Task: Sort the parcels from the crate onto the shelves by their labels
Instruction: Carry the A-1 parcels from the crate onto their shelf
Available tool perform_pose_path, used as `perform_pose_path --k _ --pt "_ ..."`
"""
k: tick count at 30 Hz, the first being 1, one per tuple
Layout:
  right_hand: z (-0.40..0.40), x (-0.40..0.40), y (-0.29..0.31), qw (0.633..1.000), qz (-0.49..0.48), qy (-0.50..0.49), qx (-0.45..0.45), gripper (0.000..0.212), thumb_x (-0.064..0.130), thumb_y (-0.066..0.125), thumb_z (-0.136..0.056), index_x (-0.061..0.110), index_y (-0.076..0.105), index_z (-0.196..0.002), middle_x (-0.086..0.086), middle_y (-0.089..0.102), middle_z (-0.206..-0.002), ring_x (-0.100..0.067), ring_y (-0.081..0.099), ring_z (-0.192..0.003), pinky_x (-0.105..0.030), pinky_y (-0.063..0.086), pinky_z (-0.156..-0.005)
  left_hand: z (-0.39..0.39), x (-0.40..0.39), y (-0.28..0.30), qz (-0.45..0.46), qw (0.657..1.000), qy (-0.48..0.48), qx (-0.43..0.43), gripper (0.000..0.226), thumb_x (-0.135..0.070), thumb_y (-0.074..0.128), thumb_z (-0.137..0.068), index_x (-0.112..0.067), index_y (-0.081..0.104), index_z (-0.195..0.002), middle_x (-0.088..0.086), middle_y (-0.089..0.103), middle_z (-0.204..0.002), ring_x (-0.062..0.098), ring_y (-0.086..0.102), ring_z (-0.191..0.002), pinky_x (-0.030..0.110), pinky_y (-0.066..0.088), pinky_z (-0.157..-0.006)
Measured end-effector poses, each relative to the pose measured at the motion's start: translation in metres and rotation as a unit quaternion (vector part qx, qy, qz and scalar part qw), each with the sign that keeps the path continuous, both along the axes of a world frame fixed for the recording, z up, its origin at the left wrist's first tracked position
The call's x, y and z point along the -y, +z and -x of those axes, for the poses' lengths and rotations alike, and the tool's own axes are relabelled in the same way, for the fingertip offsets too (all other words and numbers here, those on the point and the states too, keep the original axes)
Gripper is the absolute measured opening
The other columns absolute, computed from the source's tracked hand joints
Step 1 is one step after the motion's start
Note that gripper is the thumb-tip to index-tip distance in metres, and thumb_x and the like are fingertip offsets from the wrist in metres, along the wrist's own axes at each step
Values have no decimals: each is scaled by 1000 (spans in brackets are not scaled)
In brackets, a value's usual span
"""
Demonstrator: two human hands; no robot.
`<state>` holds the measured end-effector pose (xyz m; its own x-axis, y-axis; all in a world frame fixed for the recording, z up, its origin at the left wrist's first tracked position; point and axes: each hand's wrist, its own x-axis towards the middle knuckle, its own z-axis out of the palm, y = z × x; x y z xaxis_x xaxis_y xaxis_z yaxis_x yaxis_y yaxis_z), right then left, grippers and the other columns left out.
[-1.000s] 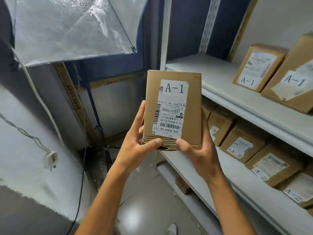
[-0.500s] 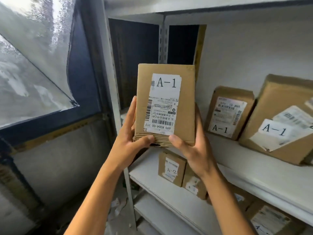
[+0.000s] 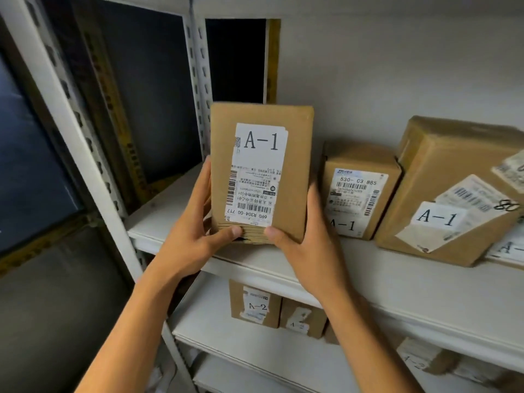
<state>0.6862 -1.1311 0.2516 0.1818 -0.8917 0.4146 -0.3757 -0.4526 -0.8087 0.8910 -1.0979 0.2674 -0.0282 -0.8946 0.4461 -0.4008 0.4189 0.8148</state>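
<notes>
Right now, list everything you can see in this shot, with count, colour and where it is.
Held parcel: one, brown, white A-1 label, upright over the upper shelf's left end.
Upper shelf: one, white board.
A-1 parcels: two brown, on the upper shelf right of the held one, a small and a large; a further label shows at the right edge.
Lower shelf: one, white.
A-2 parcels: at least three, brown, on the lower shelf.
Shelf upright: white, slotted, behind the held parcel.
Left hand: grips the parcel's lower left.
Right hand: grips its lower right.
</notes>
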Motion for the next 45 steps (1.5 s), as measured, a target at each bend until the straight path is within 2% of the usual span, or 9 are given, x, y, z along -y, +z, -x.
perform_pose_path --k 4,7,10,14,18,27,32,38,45 --pt "-7 -1 -2 988 52 -117 -81 87 32 72 -90 21 20 -159 -5 42 -156 -23 46 -136 -19 35 -104 3 10 -7 12 997 63 51 112 -11 76 -84 -50 -2 -154 -38 31 -150 -17 33 -133 29 39 -109" --pt "-12 -2 -9 973 96 -182 -103 80 29 72 -90 18 28 -156 -13 53 -146 -32 60 -120 -39 53 -99 7 17 -12 28 992 101 64 111 -13 80 -81 -45 4 -155 -21 42 -149 -5 41 -131 31 47 -104" --pt "-14 -5 -15 965 133 -210 -82 74 23 72 -89 20 31 -151 -13 57 -139 -32 63 -114 -46 56 -91 9 19 -18 46 984 150 83 105 -18 85 -75 -37 19 -155 -7 49 -135 -1 46 -116 28 49 -95" --pt "-11 -11 -14 948 222 -221 -62 38 7 68 -89 10 54 -124 -10 62 -113 -21 66 -89 -42 59 -75 10 12 -28 92 971 204 84 72 -26 85 -76 -21 44 -135 -4 49 -111 5 48 -94 27 51 -79" --pt "-13 -13 -15 930 274 -222 -106 22 0 67 -88 5 64 -109 -9 59 -111 -12 59 -87 -31 58 -74 7 10 -31 110 968 207 85 46 -27 81 -81 -18 50 -113 -6 47 -102 13 51 -85 36 53 -71" --pt "-13 -11 -18 928 275 -225 -113 28 2 60 -90 6 66 -117 -10 61 -115 -16 62 -90 -32 57 -79 10 11 -33 108 971 202 65 46 -19 76 -86 -14 48 -122 4 56 -108 19 55 -91 32 47 -74" --pt "-11 -8 -23 929 266 -235 -108 29 6 60 -91 8 65 -119 -6 60 -113 -17 61 -86 -41 58 -73 12 17 -37 122 968 207 76 35 -20 75 -87 -14 49 -110 3 57 -105 21 57 -87 38 52 -71" --pt "-13 -5 -21 933 253 -225 -120 31 10 60 -90 9 64 -121 -5 59 -112 -17 62 -91 -41 57 -75 16 23 -29 96 969 227 30 34 -14 74 -85 -15 48 -106 0 52 -105 22 54 -86 37 48 -74" --pt "-12 -8 -21 932 252 -230 -124 31 6 61 -89 10 63 -120 -6 59 -114 -17 63 -93 -37 58 -77 14 21 -38 129 961 238 63 27 -11 73 -85 -9 55 -106 6 58 -102 23 56 -86 32 46 -71"
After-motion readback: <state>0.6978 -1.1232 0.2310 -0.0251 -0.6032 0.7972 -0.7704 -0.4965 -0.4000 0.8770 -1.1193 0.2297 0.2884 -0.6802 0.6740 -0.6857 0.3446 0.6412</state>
